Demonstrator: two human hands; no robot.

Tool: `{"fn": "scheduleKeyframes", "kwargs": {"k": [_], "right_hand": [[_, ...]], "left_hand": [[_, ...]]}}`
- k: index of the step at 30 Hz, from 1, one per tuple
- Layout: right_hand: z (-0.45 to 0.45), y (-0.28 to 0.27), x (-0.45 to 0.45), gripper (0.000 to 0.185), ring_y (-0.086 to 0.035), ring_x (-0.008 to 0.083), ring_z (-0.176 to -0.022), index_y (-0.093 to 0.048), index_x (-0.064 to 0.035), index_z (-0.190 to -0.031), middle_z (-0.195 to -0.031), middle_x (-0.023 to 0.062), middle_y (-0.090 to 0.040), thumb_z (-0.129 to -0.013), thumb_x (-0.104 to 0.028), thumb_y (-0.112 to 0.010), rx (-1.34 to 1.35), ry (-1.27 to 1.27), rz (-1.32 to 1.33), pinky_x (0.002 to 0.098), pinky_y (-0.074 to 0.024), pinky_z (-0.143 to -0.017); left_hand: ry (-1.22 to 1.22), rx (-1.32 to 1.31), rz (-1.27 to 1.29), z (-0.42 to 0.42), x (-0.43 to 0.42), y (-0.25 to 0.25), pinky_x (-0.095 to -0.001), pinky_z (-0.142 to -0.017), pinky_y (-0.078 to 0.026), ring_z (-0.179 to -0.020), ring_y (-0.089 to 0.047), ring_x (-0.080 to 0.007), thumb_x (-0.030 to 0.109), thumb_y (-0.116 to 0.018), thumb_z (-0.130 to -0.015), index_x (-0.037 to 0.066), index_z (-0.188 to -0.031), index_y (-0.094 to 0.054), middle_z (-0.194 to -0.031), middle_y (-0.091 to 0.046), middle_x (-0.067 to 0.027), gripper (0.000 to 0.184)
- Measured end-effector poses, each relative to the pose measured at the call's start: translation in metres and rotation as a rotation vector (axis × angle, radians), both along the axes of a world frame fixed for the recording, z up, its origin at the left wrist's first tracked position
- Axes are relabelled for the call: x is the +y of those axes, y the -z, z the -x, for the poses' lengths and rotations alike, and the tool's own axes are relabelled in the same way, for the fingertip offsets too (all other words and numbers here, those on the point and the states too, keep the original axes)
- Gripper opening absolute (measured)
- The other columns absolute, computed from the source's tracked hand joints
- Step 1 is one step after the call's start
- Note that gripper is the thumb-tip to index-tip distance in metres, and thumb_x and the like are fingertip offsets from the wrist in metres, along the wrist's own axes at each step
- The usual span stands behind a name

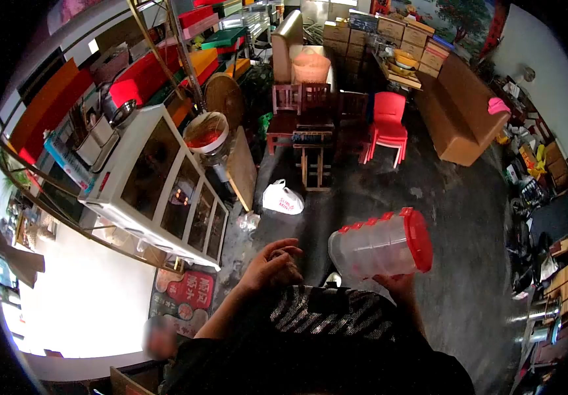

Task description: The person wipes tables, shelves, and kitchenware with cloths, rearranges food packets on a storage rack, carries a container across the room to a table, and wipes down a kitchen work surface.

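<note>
My right hand (397, 283) is closed on a clear plastic container (379, 247) with a red lid and red clips, tilted on its side with the lid toward the right. The palm is partly hidden beneath the container. To the left of it, my left hand (274, 264) is raised in front of my chest with its fingers curled; whether something small lies in them cannot be made out. A gap separates this hand from the container.
A white plastic bag (282, 198) lies on the dark floor ahead. At the left stands a white cabinet (159, 184). Red chairs (388, 125), dark wooden chairs and a brown bench (458, 112) are farther off. Clutter lines the right wall.
</note>
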State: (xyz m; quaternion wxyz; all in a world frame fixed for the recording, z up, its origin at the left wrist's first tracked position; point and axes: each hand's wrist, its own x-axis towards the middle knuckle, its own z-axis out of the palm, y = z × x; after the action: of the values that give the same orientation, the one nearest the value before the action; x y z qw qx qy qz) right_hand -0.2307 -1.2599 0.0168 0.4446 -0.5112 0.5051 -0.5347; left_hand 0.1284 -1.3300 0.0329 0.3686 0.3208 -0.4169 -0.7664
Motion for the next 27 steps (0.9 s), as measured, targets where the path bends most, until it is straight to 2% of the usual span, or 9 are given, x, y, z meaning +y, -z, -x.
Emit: {"fn": "scheduleKeyframes", "kwargs": {"k": [2,5,8,10,15,19,21,23,27], "right_hand": [[0.014,-0.027,-0.046,0.065,-0.06,0.0251,-0.113,-0.05,-0.0006,-0.131,-0.123,0.0134,-0.061,-0.077,-0.011,-0.084,0.003,0.002,-0.007,0.042,-0.0511,-0.097],[0.087,0.043,-0.119,0.06,-0.061,0.0251,-0.109,-0.053,-0.0005,-0.127,-0.121,0.0128,-0.062,-0.078,-0.014,-0.084,0.08,0.02,0.027,0.0409,-0.052,-0.093],[0.104,-0.001,-0.18,0.07,-0.065,0.0225,-0.102,-0.051,0.0041,-0.128,-0.116,0.0148,-0.065,-0.074,-0.019,-0.089,-0.017,-0.027,-0.034,0.0349,-0.0562,-0.085],[0.12,-0.017,-0.223,0.07,-0.065,0.0219,-0.101,-0.052,0.0038,-0.127,-0.115,0.014,-0.065,-0.073,-0.021,-0.09,0.217,-0.045,-0.136,0.0339,-0.056,-0.084],[0.145,-0.01,-0.31,0.075,-0.065,0.0198,-0.101,-0.051,0.0021,-0.128,-0.115,0.0122,-0.065,-0.07,-0.023,-0.092,0.04,-0.05,-0.06,0.0345,-0.0557,-0.083],[0.158,-0.026,-0.367,0.085,-0.064,0.0197,-0.102,-0.046,0.0007,-0.133,-0.117,0.0115,-0.065,-0.066,-0.023,-0.094,-0.098,-0.034,-0.112,0.0355,-0.0551,-0.086],[0.181,-0.005,-0.394,0.088,-0.064,0.0199,-0.103,-0.045,0.0002,-0.135,-0.117,0.0109,-0.066,-0.065,-0.024,-0.094,-0.008,0.018,-0.085,0.0356,-0.0542,-0.088],[0.196,-0.001,-0.42,0.09,-0.064,0.02,-0.103,-0.044,-0.0002,-0.136,-0.117,0.0105,-0.066,-0.065,-0.025,-0.094,0.024,0.109,-0.011,0.0356,-0.0532,-0.09],[0.236,-0.025,-0.425,0.087,-0.064,0.0216,-0.106,-0.047,-0.0011,-0.136,-0.119,0.01,-0.067,-0.067,-0.028,-0.093,0.163,0.207,-0.084,0.0374,-0.051,-0.094]], "left_hand": [[-0.057,-0.101,0.054,0.015,-0.035,0.009,-0.0348,-0.098,-0.048,-0.112,-0.058,-0.0207,0.033,-0.063,-0.095,0.004,-0.143,-0.045,-0.131,-0.057,-0.016,0.058],[-0.129,-0.123,0.051,0.039,-0.083,0.015,-0.0353,-0.099,-0.047,-0.113,-0.058,-0.0205,0.034,-0.063,-0.095,0.004,-0.142,-0.046,-0.132,-0.057,-0.0154,0.058],[-0.181,-0.115,0.075,0.064,-0.131,0.015,-0.0352,-0.099,-0.047,-0.113,-0.058,-0.0203,0.034,-0.063,-0.095,0.004,-0.142,-0.046,-0.132,-0.057,-0.0153,0.058],[-0.219,-0.129,0.088,0.08,-0.157,0.015,-0.0354,-0.096,-0.05,-0.11,-0.06,-0.0208,0.034,-0.064,-0.095,0.002,-0.141,-0.046,-0.131,-0.056,-0.0154,0.059],[-0.339,-0.008,-0.06,0.099,-0.197,0.011,-0.0394,-0.086,-0.056,-0.099,-0.063,-0.0215,0.03,-0.067,-0.094,0.0,-0.143,-0.041,-0.131,-0.054,-0.0161,0.064],[-0.35,0.111,-0.049,0.097,-0.265,0.034,-0.0568,-0.082,-0.058,-0.094,-0.061,-0.0226,0.024,-0.065,-0.095,-0.001,-0.142,-0.041,-0.122,-0.053,-0.0152,0.058],[-0.36,0.209,-0.065,0.115,-0.309,0.034,-0.0553,-0.081,-0.058,-0.095,-0.06,-0.0214,0.024,-0.064,-0.097,0.0,-0.141,-0.041,-0.122,-0.053,-0.0149,0.056],[-0.283,0.159,-0.036,0.124,-0.376,0.072,-0.0379,-0.081,-0.055,-0.097,-0.059,-0.0183,0.029,-0.064,-0.097,0.001,-0.141,-0.042,-0.122,-0.054,-0.0137,0.057],[-0.02,-0.021,0.045,0.205,-0.481,0.024,-0.0317,-0.091,-0.05,-0.1,-0.061,-0.0181,0.026,-0.065,-0.096,0.002,-0.14,-0.046,-0.126,-0.057,-0.0126,0.053]]}}
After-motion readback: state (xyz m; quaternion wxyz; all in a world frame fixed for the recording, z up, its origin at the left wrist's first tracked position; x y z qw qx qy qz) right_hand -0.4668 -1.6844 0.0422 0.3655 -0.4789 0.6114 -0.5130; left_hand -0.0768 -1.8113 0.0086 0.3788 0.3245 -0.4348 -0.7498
